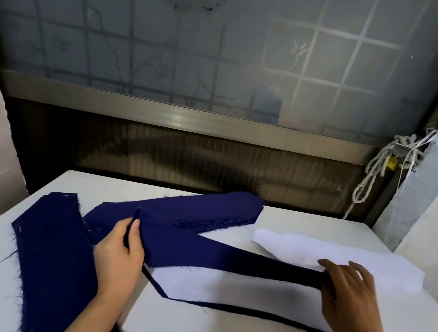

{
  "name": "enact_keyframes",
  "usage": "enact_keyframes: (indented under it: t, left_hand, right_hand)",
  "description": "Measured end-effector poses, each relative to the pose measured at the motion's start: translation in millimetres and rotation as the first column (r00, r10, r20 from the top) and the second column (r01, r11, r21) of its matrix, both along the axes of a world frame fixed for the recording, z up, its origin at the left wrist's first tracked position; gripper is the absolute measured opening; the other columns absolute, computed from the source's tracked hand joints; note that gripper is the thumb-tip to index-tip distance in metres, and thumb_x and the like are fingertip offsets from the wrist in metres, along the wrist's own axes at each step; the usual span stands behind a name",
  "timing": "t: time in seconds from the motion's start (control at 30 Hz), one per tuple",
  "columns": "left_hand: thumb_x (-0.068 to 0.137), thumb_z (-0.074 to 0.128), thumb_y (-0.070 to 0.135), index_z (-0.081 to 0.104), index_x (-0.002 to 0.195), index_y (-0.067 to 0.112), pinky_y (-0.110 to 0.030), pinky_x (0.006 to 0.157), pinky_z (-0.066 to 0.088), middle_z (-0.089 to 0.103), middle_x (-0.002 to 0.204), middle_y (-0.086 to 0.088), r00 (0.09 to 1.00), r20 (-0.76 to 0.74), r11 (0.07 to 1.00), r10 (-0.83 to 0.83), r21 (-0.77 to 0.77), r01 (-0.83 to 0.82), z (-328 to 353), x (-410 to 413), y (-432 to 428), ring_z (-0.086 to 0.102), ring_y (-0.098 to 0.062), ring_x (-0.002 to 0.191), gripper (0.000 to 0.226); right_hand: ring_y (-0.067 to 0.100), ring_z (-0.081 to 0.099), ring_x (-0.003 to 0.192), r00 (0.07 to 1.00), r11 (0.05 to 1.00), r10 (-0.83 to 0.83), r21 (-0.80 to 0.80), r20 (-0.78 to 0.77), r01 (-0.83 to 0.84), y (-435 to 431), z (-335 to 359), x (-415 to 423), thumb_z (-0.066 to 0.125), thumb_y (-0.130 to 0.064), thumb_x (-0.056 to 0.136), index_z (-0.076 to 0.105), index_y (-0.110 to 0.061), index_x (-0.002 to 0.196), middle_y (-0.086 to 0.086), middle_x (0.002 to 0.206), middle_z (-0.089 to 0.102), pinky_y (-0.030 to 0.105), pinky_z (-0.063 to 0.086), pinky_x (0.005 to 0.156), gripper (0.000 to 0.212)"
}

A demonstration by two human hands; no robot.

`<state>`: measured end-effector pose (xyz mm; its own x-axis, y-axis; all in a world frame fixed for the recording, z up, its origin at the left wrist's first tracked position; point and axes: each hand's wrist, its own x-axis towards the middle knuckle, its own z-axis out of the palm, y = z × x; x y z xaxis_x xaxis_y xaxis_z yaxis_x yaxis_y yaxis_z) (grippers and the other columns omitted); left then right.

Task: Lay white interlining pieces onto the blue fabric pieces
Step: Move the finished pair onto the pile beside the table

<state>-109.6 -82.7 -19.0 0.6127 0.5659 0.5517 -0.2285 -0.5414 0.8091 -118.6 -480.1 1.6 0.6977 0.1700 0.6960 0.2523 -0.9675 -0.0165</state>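
left hand (119, 250), fingers pinching blue fabric strip (215, 253); right hand (348, 295), fingers clasping its far end

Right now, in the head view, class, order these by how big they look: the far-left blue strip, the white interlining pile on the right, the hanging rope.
Largest: far-left blue strip, though it is nearest the camera and cut off by the bottom edge.
Next: white interlining pile.
Smallest: hanging rope, but it is also farthest away.
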Motion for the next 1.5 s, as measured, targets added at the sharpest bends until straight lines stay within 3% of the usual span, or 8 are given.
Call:
enact_keyframes:
  t: [0.07,0.17,0.23,0.27,0.37,0.53,0.73,1.5]
  left_hand:
    - [0.100,0.054,0.025,0.069,0.098,0.013,-0.015,0.053,0.042,0.060,0.061,0.006,0.999,-0.032,0.999,0.002,-0.039,-0.003,-1.6,1.6,1.9,0.057,-0.013,0.054,0.020]
    - [0.095,0.063,0.028,0.071,0.091,0.017,-0.024,0.053,0.047,0.062,0.058,0.009,0.997,-0.082,0.998,-0.008,-0.062,0.002,-2.8,2.9,2.4,0.059,-0.011,0.053,0.014]
    - [0.091,0.068,0.029,0.068,0.075,0.022,-0.027,0.053,0.047,0.061,0.055,0.010,0.994,-0.112,0.999,-0.013,-0.041,0.009,-3.7,3.0,1.3,0.059,-0.011,0.054,0.018]
    - [0.090,0.069,0.029,0.064,0.067,0.024,-0.030,0.052,0.047,0.060,0.054,0.010,0.991,-0.130,1.000,-0.016,-0.019,0.014,-4.7,3.2,1.4,0.058,-0.011,0.052,0.024]
    - [0.089,0.070,0.027,0.054,0.056,0.023,-0.031,0.050,0.044,0.055,0.049,0.006,0.975,-0.223,0.997,-0.008,0.071,0.025,-7.8,4.6,4.0,0.055,-0.013,0.048,0.037]
    - [0.087,0.069,0.031,0.055,0.056,0.025,-0.024,0.044,0.035,0.054,0.044,0.006,0.917,-0.400,0.966,0.018,0.245,0.088,-10.7,5.2,2.8,0.053,-0.011,0.044,0.035]
    - [0.088,0.068,0.034,0.054,0.062,0.030,-0.025,0.044,0.032,0.054,0.045,0.007,0.870,-0.487,0.912,0.078,0.388,0.135,-11.3,5.6,0.7,0.052,-0.009,0.048,0.030]
    - [0.090,0.066,0.038,0.057,0.071,0.029,-0.028,0.048,0.034,0.055,0.052,0.012,0.856,-0.508,0.870,0.102,0.463,0.171,-15.7,6.0,1.0,0.052,-0.010,0.055,0.023]
  right_hand:
    - [0.033,0.063,0.072,0.999,0.973,-0.042,0.227,-0.024,0.046,-13.7,-1.4,-4.1,0.062,0.002,0.077,0.067,-0.005,0.105,0.002,0.077,0.067,0.040,0.043,0.084,0.030]
    - [0.030,0.061,0.071,0.989,0.742,-0.103,0.654,-0.104,0.146,-19.2,-6.2,-12.8,0.068,0.003,0.082,0.059,-0.019,0.110,-0.005,0.080,0.065,0.024,0.038,0.071,0.038]
    - [0.029,0.059,0.078,0.980,0.599,-0.136,0.775,-0.148,0.200,-17.3,-12.9,-16.2,0.063,-0.005,0.089,0.052,-0.029,0.113,-0.006,0.085,0.063,0.027,0.038,0.077,0.035]
    - [0.028,0.059,0.082,0.977,0.574,-0.149,0.791,-0.153,0.211,-15.9,-15.5,-17.3,0.060,-0.007,0.090,0.051,-0.029,0.114,-0.004,0.087,0.064,0.032,0.038,0.080,0.033]
    - [0.024,0.057,0.083,0.967,0.603,-0.183,0.757,-0.177,0.253,-12.3,-17.6,-18.5,0.055,-0.009,0.092,0.051,-0.023,0.117,0.000,0.087,0.064,0.037,0.040,0.078,0.028]
    - [0.029,0.056,0.069,0.872,0.705,-0.311,0.523,-0.378,0.478,-15.0,-16.5,-15.5,0.053,-0.009,0.086,0.051,-0.016,0.115,0.000,0.070,0.063,0.035,0.041,0.062,0.030]
    - [0.034,0.060,0.082,0.812,0.738,-0.398,0.378,-0.426,0.560,-13.4,-18.3,-13.9,0.050,-0.009,0.086,0.056,-0.012,0.115,0.010,0.097,0.068,0.035,0.040,0.064,0.030]
    - [0.034,0.056,0.094,0.787,0.746,-0.416,0.325,-0.455,0.581,-16.7,-19.9,-16.9,0.050,-0.003,0.086,0.058,-0.010,0.113,0.012,0.111,0.062,0.037,0.045,0.071,0.029]
